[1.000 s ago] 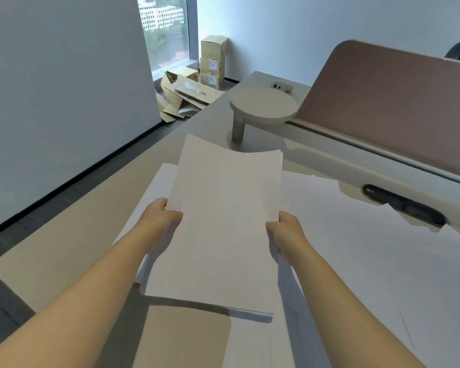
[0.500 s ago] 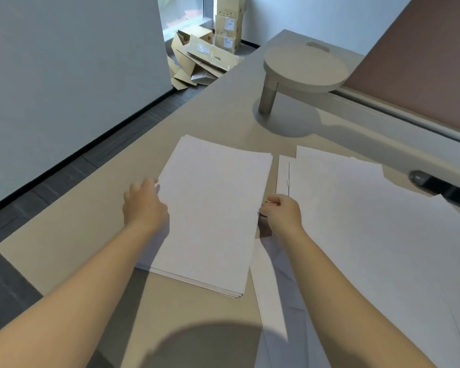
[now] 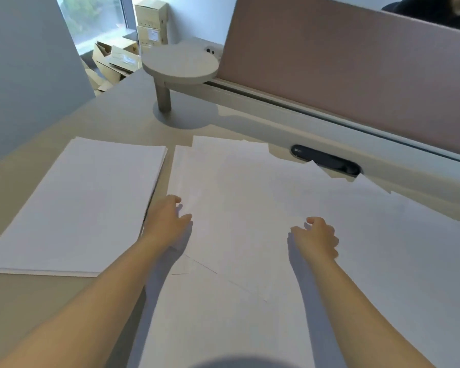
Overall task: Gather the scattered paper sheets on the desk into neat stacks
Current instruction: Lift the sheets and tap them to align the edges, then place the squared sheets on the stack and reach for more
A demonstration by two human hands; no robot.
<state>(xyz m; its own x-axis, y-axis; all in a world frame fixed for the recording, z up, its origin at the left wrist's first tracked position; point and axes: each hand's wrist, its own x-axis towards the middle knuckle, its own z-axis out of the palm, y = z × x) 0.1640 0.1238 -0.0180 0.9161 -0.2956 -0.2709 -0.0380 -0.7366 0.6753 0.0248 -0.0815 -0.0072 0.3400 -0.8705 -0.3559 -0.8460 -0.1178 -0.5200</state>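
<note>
Paper stack [image 3: 83, 205] squared at left — both hands, left [image 3: 168, 221], right [image 3: 316, 239], loosely curled, empty, over scattered sheets [image 3: 250, 195]

One view only: your head cam, wide-angle, looking forward and down over the desk [image 3: 117, 120]. Your forearms enter from the bottom edge, so the left hand [image 3: 168, 221] and right hand [image 3: 316, 237] sit mid-frame, close to the lens. Near papers fill the lower half. The far edge of the frame catches the partition panel [image 3: 343, 62], the round shelf [image 3: 181, 62] and the window corner [image 3: 96, 19] at top left. Straight lines bow toward the borders. No second view to overlap with.
</note>
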